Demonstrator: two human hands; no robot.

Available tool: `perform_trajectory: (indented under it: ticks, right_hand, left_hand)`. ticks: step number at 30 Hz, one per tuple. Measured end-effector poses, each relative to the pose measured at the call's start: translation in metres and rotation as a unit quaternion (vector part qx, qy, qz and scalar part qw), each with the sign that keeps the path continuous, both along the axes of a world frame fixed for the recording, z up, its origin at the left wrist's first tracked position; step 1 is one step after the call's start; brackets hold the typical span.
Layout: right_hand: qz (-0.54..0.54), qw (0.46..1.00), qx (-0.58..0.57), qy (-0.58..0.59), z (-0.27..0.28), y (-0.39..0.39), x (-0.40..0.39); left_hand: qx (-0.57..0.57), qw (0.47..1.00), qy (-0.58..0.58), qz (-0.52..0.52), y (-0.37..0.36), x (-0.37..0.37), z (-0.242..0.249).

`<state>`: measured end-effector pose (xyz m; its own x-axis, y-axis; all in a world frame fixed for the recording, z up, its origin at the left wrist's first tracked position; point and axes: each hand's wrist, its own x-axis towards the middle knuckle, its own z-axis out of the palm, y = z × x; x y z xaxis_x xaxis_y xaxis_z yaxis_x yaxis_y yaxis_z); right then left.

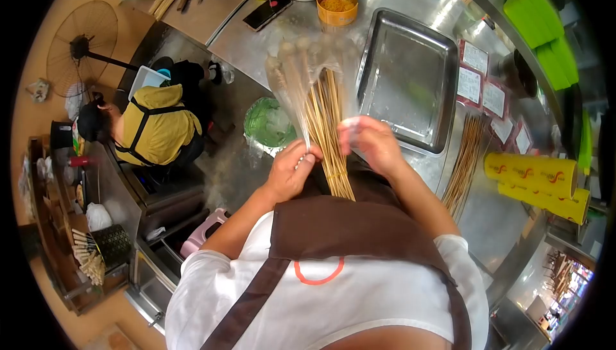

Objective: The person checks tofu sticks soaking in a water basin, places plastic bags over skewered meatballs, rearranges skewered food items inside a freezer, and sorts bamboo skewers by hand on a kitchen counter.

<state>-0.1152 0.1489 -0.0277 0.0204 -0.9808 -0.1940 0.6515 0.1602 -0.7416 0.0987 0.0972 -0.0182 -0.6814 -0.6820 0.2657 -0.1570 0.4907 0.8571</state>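
Observation:
A bundle of bamboo skewers (326, 125) stands tilted in front of my apron, its sticks held together by a band low down. Pale, rounded pieces sit at the skewers' far ends, blurred, inside a clear plastic bag (292, 77). Closed at the bundle's left side, my left hand (292, 167) pinches the gathered edge of that bag. My right hand (371, 145) is beside the bundle on the right, fingers bent and smeared by motion. Whether it grips the plastic there cannot be made out.
A metal tray (407, 80) lies on the steel counter, near loose skewers (465, 164), labelled packets (471, 84) and yellow rolls (532, 173). Farther back are a phone (267, 12) and an orange tub (337, 5). Another person (157, 125) sits at left near a fan (80, 47).

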Motion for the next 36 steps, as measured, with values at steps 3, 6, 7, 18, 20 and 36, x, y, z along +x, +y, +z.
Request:
perform_trajectory:
  ticks: [3, 6, 7, 18, 20, 36]
  right_hand:
    - [0.034, 0.999, -0.038, 0.013, 0.001, -0.013, 0.002]
    - [0.068, 0.994, -0.057, 0.062, 0.005, -0.026, -0.015]
    - [0.083, 0.994, -0.062, 0.046, 0.007, -0.03, -0.017]
    - [0.122, 0.878, -0.191, 0.42, 0.026, -0.061, 0.014]
    - [0.141, 0.884, -0.174, 0.411, 0.033, -0.065, 0.012]
    - [-0.061, 0.664, -0.258, 0.699, 0.024, -0.074, 0.011]
  left_hand:
    - [0.147, 0.984, 0.097, -0.004, -0.024, -0.005, -0.004]
    - [0.195, 0.969, 0.149, -0.002, -0.047, -0.008, 0.01]
    - [0.197, 0.969, 0.149, 0.001, -0.051, -0.011, 0.02]
    - [0.467, 0.874, -0.002, -0.133, -0.084, -0.035, 0.013]
    - [0.489, 0.861, 0.001, -0.144, -0.084, -0.04, 0.006]
    - [0.501, 0.86, 0.066, -0.073, -0.084, -0.035, -0.006]
